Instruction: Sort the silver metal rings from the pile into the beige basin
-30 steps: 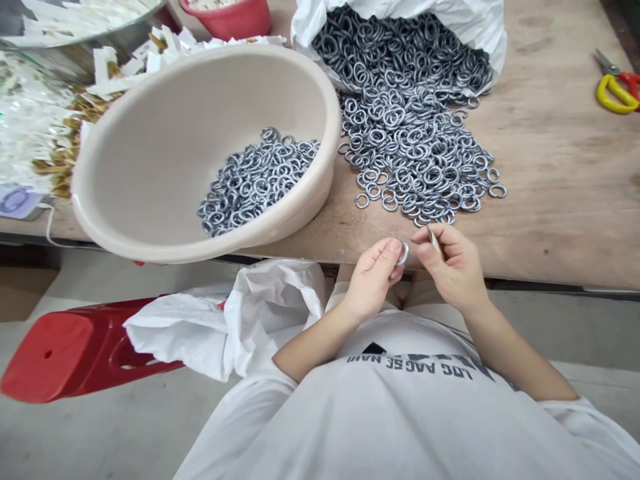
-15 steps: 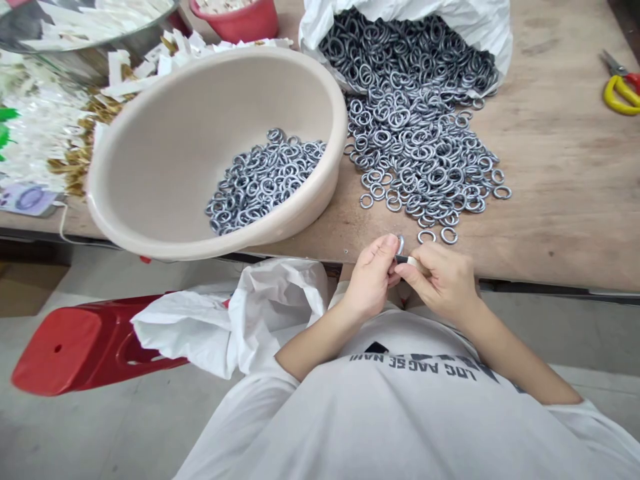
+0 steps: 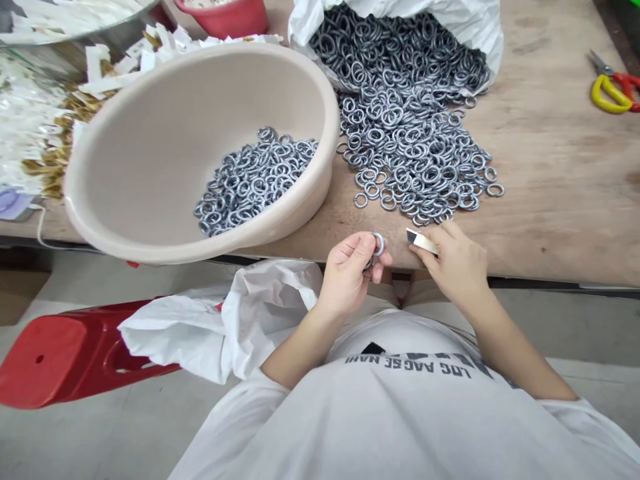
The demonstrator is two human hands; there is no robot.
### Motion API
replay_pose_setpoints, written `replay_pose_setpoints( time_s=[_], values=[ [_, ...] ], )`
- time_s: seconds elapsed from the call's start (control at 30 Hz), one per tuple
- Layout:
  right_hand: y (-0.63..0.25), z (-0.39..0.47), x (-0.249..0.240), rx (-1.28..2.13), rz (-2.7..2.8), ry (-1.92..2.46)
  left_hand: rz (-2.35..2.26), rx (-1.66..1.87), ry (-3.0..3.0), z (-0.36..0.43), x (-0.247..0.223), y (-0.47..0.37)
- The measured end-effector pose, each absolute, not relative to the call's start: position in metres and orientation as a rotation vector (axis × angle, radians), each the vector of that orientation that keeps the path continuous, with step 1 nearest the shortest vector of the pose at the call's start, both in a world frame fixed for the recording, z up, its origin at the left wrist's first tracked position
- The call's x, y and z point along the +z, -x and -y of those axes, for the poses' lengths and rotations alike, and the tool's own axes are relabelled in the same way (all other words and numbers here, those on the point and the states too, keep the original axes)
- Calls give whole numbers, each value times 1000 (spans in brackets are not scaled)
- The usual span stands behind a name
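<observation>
My left hand (image 3: 347, 270) pinches a grey metal ring (image 3: 379, 245) upright between thumb and forefinger, just off the table's front edge. Something dark, perhaps a second ring, shows among its curled fingers. A short, flat blade-like tool (image 3: 424, 242) with a dark end and a pale, wrapped-looking body is gripped by my right hand (image 3: 457, 260). The tool points left, apart from the ring. Beyond both hands lies a heap of loose grey rings (image 3: 425, 157), spilling out of a white sack (image 3: 493, 33). More rings (image 3: 260, 180) lie in a large beige basin (image 3: 135, 160) on the left.
Yellow-and-red-handled scissors (image 3: 611, 93) lie at the right on the wooden table (image 3: 555, 180). White and brown pieces (image 3: 55, 140), a metal bowl (image 3: 100, 50) and a red tub (image 3: 235, 19) are at back left. Below stands a red stool (image 3: 45, 360) beside a white bag (image 3: 270, 300).
My hands have moved apart, the tool leaving the ring. The ring in my left hand shows more fully. Two loose rings near my right hand are out of sight. The view has shifted slightly.
</observation>
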State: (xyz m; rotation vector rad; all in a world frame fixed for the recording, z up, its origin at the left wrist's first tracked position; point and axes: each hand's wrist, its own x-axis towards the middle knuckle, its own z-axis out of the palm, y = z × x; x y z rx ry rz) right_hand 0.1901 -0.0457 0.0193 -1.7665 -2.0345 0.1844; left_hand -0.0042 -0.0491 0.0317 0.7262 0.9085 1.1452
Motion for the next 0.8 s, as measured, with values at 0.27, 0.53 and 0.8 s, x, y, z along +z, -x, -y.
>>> replay_pose_setpoints(
  time_s=[0.27,0.53,0.8],
  values=[
    [-187,46,30,933,1571,1328,-878,1077,-703,49,32,2],
    [-151,58,15,1242,1189,1156,-785,964,-750,59,23,-24],
    [-154,64,24,924,1430,1137,-843,1042,-792,59,21,-23]
  ],
)
